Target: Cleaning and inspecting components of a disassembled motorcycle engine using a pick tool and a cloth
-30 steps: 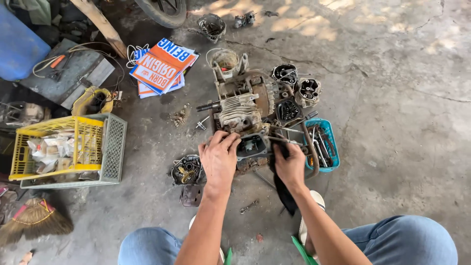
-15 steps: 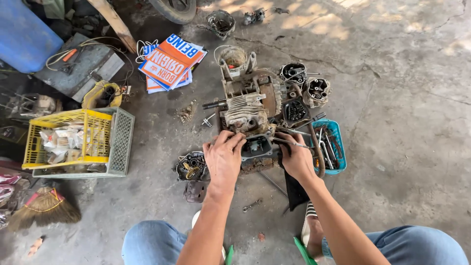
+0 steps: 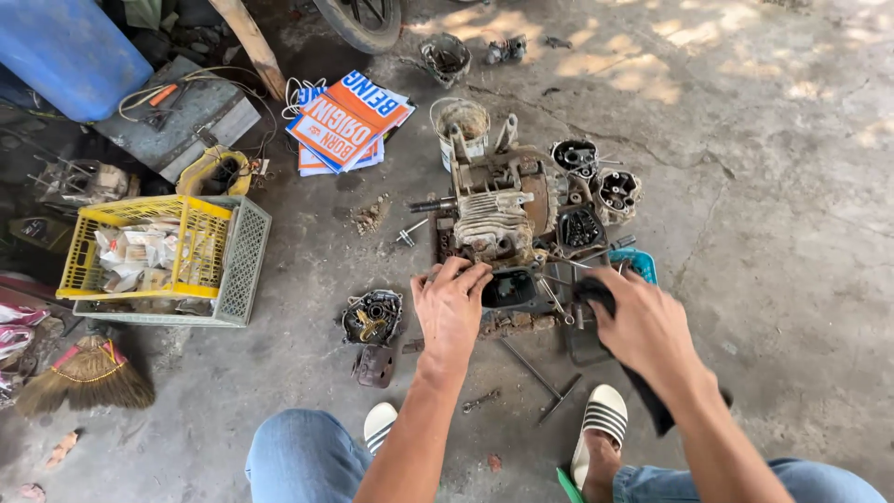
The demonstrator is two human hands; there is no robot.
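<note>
A dirty engine block (image 3: 494, 210) lies on the concrete floor in front of me, with a black open housing (image 3: 510, 289) at its near end. My left hand (image 3: 452, 307) rests on the near left edge of that housing, fingers curled onto the metal. My right hand (image 3: 643, 326) is to the right, gripping a black rag (image 3: 652, 401) that hangs down toward my sandal. It covers most of a blue tray (image 3: 641, 264) of tools.
Loose engine covers (image 3: 371, 319) and cylinder parts (image 3: 616, 191) lie around the block. A yellow basket (image 3: 140, 247) inside a grey crate sits at left, a broom (image 3: 88, 373) below it. Orange-blue booklets (image 3: 349, 119), a small bucket (image 3: 463, 121), a blue barrel (image 3: 65, 51), a T-handle wrench (image 3: 545, 382).
The view has shifted closer to the engine. My right hand moved right and toward me, off the engine, with the black rag. My left hand stays on the housing.
</note>
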